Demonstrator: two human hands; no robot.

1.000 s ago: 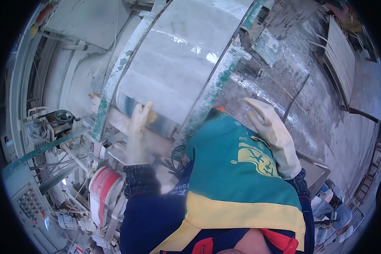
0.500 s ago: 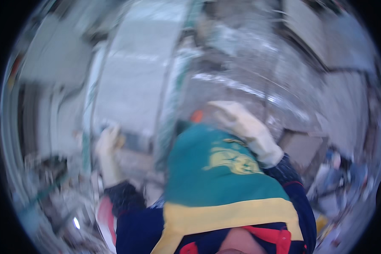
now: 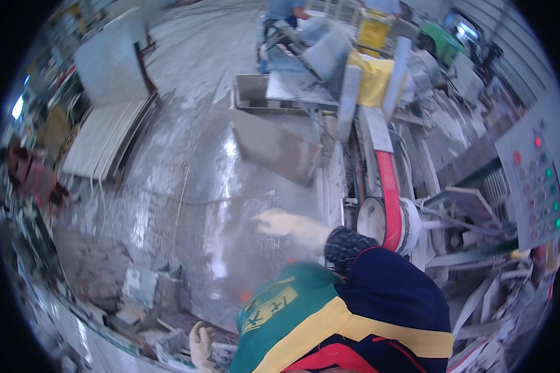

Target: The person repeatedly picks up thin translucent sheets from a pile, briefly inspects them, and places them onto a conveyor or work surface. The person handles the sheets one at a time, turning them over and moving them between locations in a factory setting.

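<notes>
Cream-coloured gloves cover both hands of a worker in a green apron with a yellow band and a dark navy sleeve with red piping. The right hand, slightly blurred, stretches out to the left with its fingers extended and no object visible in it, above a wet, shiny grey floor. The left hand, lower and nearer the body, has its fingers partly bent; whether they close on anything cannot be told. Just left of that hand lies a heap of broken pale grey stone pieces, with a chipped greenish-white block farther up and to the left.

To the right of the right hand, well apart from its fingertips, a flat bright red belt passes over a round whitish wheel. Farther right stands a pale grey control panel with red and green lights. Beyond the right hand, a flat brownish-grey slab sits tilted; past it is a person in a blue top. Up and to the left of both hands, light-coloured flat sheets lie stacked at a slant.
</notes>
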